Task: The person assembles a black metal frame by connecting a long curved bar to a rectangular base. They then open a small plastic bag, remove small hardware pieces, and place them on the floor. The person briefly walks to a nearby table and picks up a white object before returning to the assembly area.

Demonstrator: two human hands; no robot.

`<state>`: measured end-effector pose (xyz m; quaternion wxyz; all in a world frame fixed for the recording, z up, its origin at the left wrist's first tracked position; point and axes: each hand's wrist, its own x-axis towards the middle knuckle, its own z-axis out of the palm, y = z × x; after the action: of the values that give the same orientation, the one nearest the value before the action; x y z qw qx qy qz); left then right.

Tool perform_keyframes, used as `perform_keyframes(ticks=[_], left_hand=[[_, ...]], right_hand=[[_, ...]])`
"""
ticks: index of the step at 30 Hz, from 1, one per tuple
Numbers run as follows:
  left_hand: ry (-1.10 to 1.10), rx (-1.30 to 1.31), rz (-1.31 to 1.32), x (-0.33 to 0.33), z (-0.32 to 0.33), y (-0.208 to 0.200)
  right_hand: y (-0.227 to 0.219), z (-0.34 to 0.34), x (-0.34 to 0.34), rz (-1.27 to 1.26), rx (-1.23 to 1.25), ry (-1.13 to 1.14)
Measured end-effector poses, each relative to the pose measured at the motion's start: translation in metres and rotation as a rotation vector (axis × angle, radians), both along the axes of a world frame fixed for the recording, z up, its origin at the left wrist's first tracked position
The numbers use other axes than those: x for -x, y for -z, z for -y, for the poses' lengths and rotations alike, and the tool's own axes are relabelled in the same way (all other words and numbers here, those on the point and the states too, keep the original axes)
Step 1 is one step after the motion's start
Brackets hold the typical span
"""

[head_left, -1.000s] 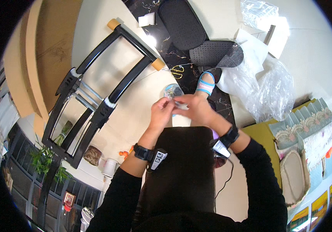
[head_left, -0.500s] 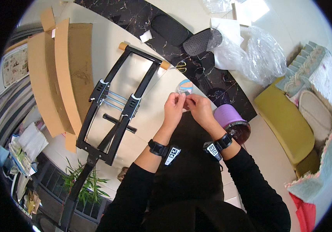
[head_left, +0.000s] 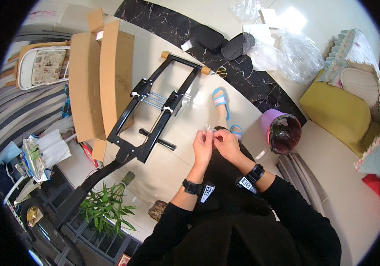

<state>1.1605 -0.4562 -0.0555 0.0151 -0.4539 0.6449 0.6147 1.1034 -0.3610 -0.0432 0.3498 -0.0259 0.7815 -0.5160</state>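
Observation:
My left hand (head_left: 202, 146) and my right hand (head_left: 228, 144) are held close together above my lap, thumbs and fingertips pinched. A small piece of clear plastic (head_left: 208, 127) pokes up from the left fingertips. What the right fingertips pinch is mostly hidden by the fingers. To the left of the hands, a black metal frame (head_left: 167, 116) with two long rails, thin steel rods and yellowish end caps lies on the tiled floor. A black crossbar (head_left: 158, 139) sits beneath its rails, apart from both hands.
An open cardboard box (head_left: 85, 88) stands beyond the frame, a potted plant (head_left: 107, 207) nearer. On the dark marble strip lie yellow-handled scissors (head_left: 221, 72) and black foot-shaped pads (head_left: 237, 46). A purple bin (head_left: 270, 128), crumpled clear plastic (head_left: 300, 55) and a green seat (head_left: 336, 111) are right.
My view has shifted, so the frame and box appear farther right and both sandalled feet now show. The hands stay together, still pinching, and now appear lower, over my lap.

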Motion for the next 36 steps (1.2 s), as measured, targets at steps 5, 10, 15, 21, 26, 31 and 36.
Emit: perform_keyframes(ticks=[5, 10, 15, 21, 26, 31, 36], left_hand=[[-0.061, -0.147, -0.112, -0.057, 0.004, -0.055], [-0.025, -0.322, -0.099, -0.114, 0.038, -0.105], [0.145, 0.133, -0.024, -0.176, 0.083, -0.123], [0.378, -0.343, -0.212, -0.246, 0.150, -0.170], [0.642, -0.374, -0.144, -0.297, 0.170, -0.188], [0.728, -0.352, -0.129, -0.324, 0.164, -0.191], [0.760, -0.505, -0.114, -0.378, 0.161, -0.208]], right_hand=[[-0.059, -0.006, -0.053, -0.311, -0.033, -0.108], [-0.111, 0.010, -0.104, -0.306, 0.145, -0.115], [-0.140, 0.049, -0.171, -0.511, 0.073, -0.232], [-0.173, 0.101, -0.272, -0.606, 0.048, -0.055], [-0.190, 0.108, -0.331, -0.289, 0.119, 0.057], [-0.205, 0.105, -0.364, -0.218, 0.001, 0.074], [-0.214, 0.092, -0.413, -0.124, 0.176, 0.092]])
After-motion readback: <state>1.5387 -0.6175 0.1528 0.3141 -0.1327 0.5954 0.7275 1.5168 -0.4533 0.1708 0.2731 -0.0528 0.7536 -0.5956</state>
